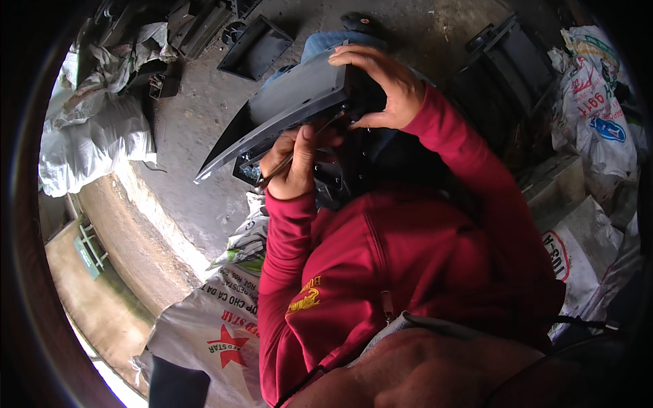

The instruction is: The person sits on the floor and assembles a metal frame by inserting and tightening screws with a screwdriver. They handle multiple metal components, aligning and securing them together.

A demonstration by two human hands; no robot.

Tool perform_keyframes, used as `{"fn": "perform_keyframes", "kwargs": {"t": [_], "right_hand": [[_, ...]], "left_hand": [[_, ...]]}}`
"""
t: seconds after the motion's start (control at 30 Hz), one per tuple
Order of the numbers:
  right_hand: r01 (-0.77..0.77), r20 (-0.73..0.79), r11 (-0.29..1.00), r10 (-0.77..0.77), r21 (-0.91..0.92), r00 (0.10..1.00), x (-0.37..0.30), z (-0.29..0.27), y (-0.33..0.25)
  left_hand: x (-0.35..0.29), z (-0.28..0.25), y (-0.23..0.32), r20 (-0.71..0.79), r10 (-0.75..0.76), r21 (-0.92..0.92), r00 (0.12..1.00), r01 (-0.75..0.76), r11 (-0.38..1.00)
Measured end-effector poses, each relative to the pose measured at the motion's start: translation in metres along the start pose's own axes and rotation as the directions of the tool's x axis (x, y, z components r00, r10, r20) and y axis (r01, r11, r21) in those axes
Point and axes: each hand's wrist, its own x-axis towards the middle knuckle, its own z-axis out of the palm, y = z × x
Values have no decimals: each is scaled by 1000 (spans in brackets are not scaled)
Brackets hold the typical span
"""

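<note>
A dark grey moulded plastic housing (292, 95) with a long pointed edge is held up tilted in front of my chest. My right hand (384, 81) grips its right end, fingers over the top corner and thumb underneath. Below its lower edge, my left hand (292, 160) is closed around a thin metal tool (277, 170), whose tip is lost in the shadow under the housing. Several small shiny screws or studs (337, 180) show in the dark area beneath. A small dark tray (246, 170) with tiny bright pieces is partly hidden behind my left hand.
On the floor ahead lies a black rectangular tray (255, 49). Dark plastic parts (513, 58) stand at the far right. White printed sacks (592, 102) are at the right, another sack (211, 326) is at the lower left, and clear plastic wrapping (95, 136) bulges at the left.
</note>
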Motion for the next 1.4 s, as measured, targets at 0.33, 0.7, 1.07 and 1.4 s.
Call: {"fn": "perform_keyframes", "kwargs": {"t": [0.33,0.7,1.07,1.4], "right_hand": [[17,-40,999,-18,-32,999,0,1,-3],[13,6,1000,-13,19,1000,3,0,0],[71,-10,997,-72,-40,997,4,0,2],[28,25,1000,-28,-11,999,9,-1,-6]], "left_hand": [[17,37,38,339,422,782,841,-501,371],[3,6,-10,9,-41,-62,999,41,997],[17,39,32,327,381,850,865,-445,281],[7,7,-14,-7,-29,-108,1000,28,994]]}}
